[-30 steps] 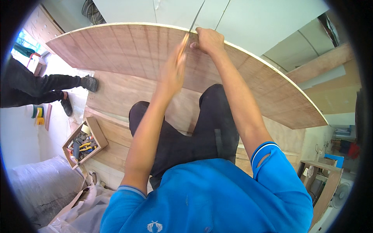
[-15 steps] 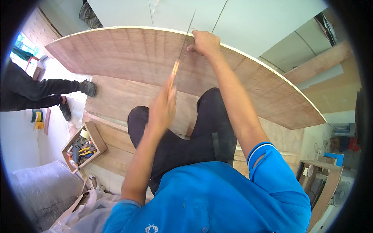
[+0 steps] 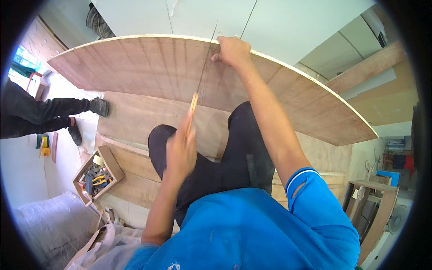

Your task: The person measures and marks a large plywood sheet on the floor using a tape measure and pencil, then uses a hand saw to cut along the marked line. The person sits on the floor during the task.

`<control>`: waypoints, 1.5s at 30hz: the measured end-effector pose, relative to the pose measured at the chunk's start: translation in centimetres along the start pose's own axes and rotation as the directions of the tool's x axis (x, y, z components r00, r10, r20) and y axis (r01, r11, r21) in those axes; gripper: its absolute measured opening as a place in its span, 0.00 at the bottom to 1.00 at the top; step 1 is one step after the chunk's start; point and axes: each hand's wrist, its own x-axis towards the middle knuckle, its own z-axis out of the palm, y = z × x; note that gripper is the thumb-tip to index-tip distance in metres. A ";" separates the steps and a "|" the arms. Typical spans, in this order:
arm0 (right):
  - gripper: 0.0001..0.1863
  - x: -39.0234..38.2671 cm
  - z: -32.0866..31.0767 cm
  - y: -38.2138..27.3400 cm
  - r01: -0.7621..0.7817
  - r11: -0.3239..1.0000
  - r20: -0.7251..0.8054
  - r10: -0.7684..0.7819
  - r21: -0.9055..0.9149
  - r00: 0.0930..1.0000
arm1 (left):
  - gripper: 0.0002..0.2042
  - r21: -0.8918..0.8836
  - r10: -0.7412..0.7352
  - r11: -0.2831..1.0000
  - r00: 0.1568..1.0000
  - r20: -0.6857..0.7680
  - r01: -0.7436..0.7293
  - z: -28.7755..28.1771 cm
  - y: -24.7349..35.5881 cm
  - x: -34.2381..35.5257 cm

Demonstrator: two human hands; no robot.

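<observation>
My left hand (image 3: 181, 150), slightly blurred, is closed on the wooden handle of a hand saw (image 3: 193, 104), low in front of my knees. The saw's thin blade (image 3: 206, 58) runs up from the handle across the top edge of a large plywood board (image 3: 135, 67), which stands on edge before me. My right hand (image 3: 231, 51) grips that top edge just right of the blade, thumb on the near face. My knees are bent below the board, over more wooden sheets (image 3: 121, 108).
Another person's dark-trousered legs and shoes (image 3: 49, 110) are at the left. A wooden box of tools (image 3: 114, 168) lies at lower left, beside wrapped plastic material (image 3: 49, 225). Planks (image 3: 373, 67) are at the upper right; a wooden frame (image 3: 375, 207) and a fan (image 3: 396, 218) are at lower right.
My left hand and the saw have moved down toward me from near the board's top edge. My right hand still holds the edge, appearing slightly farther left in the view.
</observation>
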 end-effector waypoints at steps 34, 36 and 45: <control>0.27 0.2 -0.2 -1.3 0.025 1.000 0.010 -0.025 -0.014 1.000 | 0.23 -0.048 0.263 0.959 0.941 -0.212 -0.279 3.3 -2.5 9.2; 0.28 0.5 -0.3 -2.8 0.053 0.998 0.049 -0.051 -0.041 0.998 | 0.23 -0.090 0.280 0.947 0.931 -0.235 -0.307 3.5 -1.2 15.1; 0.29 0.2 -0.8 -0.7 -0.012 0.999 0.090 0.015 -0.034 0.996 | 0.24 -0.112 -0.025 0.993 0.999 -0.021 0.022 -1.3 0.3 -5.6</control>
